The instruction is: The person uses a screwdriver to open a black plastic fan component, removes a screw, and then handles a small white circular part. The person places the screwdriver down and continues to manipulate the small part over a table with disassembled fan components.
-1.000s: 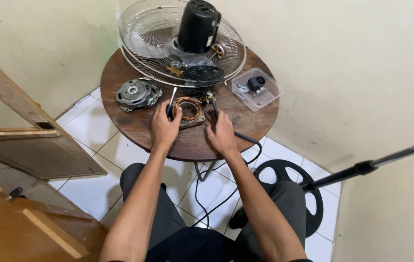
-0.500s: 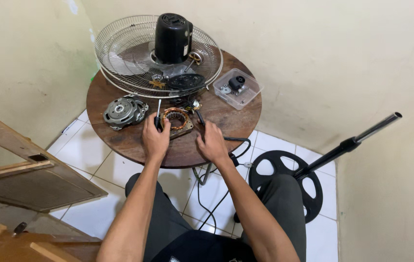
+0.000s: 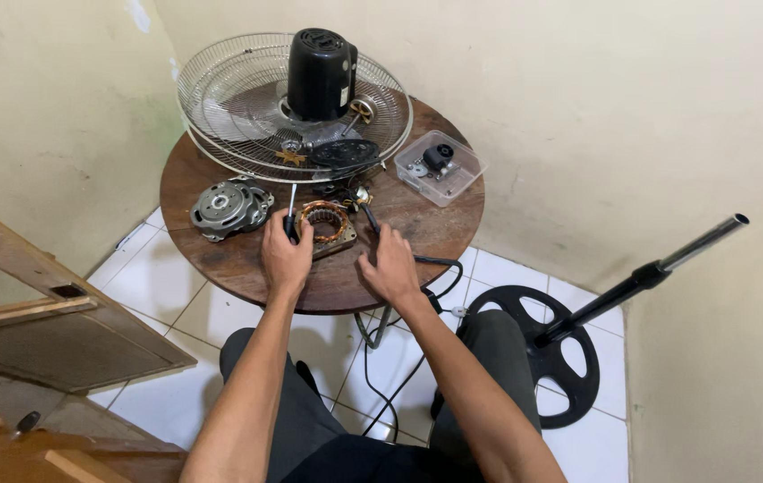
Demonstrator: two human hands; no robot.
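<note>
Near the middle of the frame, the left hand (image 3: pixel 285 255) has its fingers curled around the dark handle of a screwdriver (image 3: pixel 290 213), whose metal shaft points up toward the top of the frame. Just right of it lies a square metal stator wound with copper wire (image 3: pixel 325 225), flat on the round dark wooden table (image 3: pixel 247 268). The right hand (image 3: pixel 392 266) rests on the tabletop right of the stator, fingers loosely together around a thin black tool (image 3: pixel 370 217); whether they pinch it I cannot tell. Left of the left hand sits a grey round metal motor housing (image 3: pixel 227 207). At the top of the frame a wire fan guard (image 3: pixel 229 98) carries a black plastic motor cover (image 3: pixel 320 73). A clear plastic box of small parts (image 3: pixel 440 167) sits at the upper right of the table. A black fan stand with a round base (image 3: pixel 560 358) lies on the white tiled floor at lower right.
</note>
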